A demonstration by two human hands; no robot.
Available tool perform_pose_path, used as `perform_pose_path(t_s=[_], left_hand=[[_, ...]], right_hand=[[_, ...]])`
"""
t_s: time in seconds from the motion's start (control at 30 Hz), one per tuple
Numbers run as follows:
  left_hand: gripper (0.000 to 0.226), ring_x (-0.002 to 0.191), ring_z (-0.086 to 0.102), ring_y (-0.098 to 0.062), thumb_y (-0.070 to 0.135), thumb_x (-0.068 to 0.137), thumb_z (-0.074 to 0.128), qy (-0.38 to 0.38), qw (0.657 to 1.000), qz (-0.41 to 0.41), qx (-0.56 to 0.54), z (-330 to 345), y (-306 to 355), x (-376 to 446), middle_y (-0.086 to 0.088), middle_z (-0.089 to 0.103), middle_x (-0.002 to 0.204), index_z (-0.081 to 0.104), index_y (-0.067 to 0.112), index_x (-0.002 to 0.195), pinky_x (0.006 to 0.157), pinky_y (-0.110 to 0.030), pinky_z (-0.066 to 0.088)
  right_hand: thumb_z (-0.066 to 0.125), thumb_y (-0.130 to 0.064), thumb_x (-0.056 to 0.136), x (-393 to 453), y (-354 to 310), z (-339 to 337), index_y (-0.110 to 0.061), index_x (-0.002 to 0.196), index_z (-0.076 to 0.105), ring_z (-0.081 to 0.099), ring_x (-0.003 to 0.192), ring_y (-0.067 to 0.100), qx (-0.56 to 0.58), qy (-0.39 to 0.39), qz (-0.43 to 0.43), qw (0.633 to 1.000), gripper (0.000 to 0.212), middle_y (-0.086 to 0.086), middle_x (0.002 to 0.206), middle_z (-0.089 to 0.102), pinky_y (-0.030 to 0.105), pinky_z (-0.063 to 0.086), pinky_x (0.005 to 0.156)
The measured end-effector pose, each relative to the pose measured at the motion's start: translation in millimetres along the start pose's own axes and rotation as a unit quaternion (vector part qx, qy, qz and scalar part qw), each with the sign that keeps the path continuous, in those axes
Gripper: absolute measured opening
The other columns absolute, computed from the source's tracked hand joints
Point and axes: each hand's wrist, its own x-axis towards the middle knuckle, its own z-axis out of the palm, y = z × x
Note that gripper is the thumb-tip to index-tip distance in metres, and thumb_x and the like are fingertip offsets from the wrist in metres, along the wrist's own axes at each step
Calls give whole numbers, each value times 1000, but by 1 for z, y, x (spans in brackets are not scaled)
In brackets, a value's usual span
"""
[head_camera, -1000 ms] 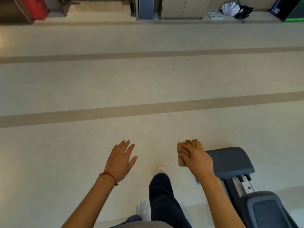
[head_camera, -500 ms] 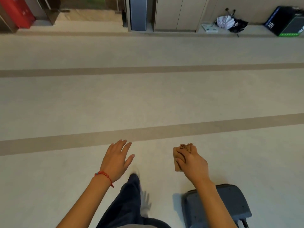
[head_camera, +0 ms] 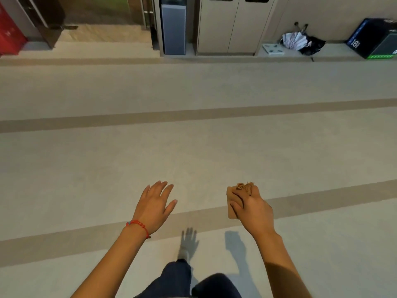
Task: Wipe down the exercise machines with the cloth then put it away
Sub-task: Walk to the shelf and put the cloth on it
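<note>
A folded tan cloth [head_camera: 233, 201] is gripped in my right hand [head_camera: 252, 208], held out at lower right above the floor. My left hand [head_camera: 155, 204] is stretched forward at lower centre, palm down, fingers spread, holding nothing; a red bead bracelet [head_camera: 137, 225] circles its wrist. No exercise machine shows in the head view now.
Pale floor [head_camera: 193, 151] with darker stripes runs ahead. At the far wall stand beige cabinet doors [head_camera: 232, 24], a grey unit [head_camera: 173, 29], a red object [head_camera: 9, 33], folded umbrellas [head_camera: 300, 43], a white scale [head_camera: 273, 49] and a dark box [head_camera: 374, 38]. My dark trouser legs [head_camera: 178, 278] show below.
The view has moved forward across the floor; the grey machine at lower right has dropped out of sight. Both hands keep the same pose, the cloth still in my right hand.
</note>
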Motion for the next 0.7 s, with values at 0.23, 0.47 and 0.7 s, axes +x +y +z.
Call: perform_pose_path(t_s=[0.23, 0.47, 0.7], left_hand=[[72, 101, 61, -34, 52, 96, 10, -22, 1000, 11, 6, -10, 4, 138, -16, 65, 111, 63, 7, 112, 85, -51, 45], [73, 104, 60, -35, 53, 96, 10, -21, 1000, 13, -3, -2, 21, 295, -17, 63, 114, 62, 7, 115, 87, -51, 43], [70, 100, 62, -35, 52, 96, 12, -8, 1000, -5, -6, -28, 50, 448, -17, 64, 112, 63, 7, 113, 84, -50, 44]], right_hand=[[39, -36, 95, 128, 21, -19, -28, 130, 44, 59, 105, 22, -7, -25, 27, 999, 37, 4, 138, 38, 28, 47, 81], [39, -28, 95, 284, 69, -47, -26, 124, 48, 59, 94, 27, -45, -28, -1, 999, 31, 7, 128, 43, 33, 50, 75], [48, 9, 65, 440, 99, -96, -18, 68, 55, 63, 66, 23, -96, -25, -25, 995, 28, 6, 73, 62, 23, 41, 39]])
